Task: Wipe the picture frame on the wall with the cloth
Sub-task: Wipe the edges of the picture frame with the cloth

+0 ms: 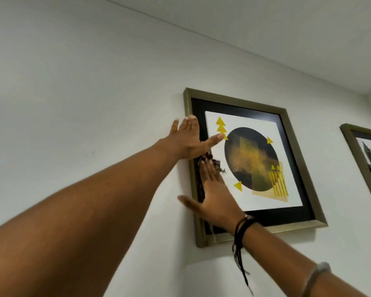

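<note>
Left forearm fills the near foreground, reaching up to the wall. Left hand [187, 140] lies flat, fingers spread, on the upper left edge of the picture frame [296, 168] — likely steadying it against the wall. Right hand [214, 194], open-palmed, presses a dark cloth [198, 168] onto the frame's left side; nothing is pinched, the cloth held only by pressure. Frame hangs upright on the wall, face outward, long axis roughly vertical. Cloth trails down along the left rail — suggests strokes running that way.
</note>
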Demonstrator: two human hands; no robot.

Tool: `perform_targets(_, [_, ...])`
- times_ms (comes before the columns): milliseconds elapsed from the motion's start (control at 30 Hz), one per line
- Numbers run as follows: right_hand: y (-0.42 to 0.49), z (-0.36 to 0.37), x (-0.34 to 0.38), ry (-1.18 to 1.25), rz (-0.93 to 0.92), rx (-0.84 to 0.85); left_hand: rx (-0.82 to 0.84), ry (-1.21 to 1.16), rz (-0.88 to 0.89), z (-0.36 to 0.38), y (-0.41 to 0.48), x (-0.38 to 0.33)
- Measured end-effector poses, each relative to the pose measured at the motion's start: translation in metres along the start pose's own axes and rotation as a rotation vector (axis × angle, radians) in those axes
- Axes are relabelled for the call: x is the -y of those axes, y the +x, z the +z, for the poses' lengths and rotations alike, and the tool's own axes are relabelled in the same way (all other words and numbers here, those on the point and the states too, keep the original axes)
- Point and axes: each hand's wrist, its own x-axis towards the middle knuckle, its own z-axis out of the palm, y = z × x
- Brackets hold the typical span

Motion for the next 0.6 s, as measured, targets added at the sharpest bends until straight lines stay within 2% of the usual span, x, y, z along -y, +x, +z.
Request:
perform_targets(233, [-0.099,0.004,-0.012,-0.151,-0.056,0.179,0.044,0.359,0.022,0.011,0.007,0.001])
perform_targets(367, [-0.134,0.001,-0.028,-0.266,-0.104,0.191,0.082,0.404,0.021,0.009,0.007,0.006])
perform_targets(533, [-0.156,-0.007,-0.066,-0.332,0.111,0.028,0.126,0.424,-0.009,0.005,0.008,0.005])
perform_targets(600, [-0.152,-0.016,-0.084,-0.378,0.174,0.037,0.131,0.427,-0.007,0.004,0.008,0.005])
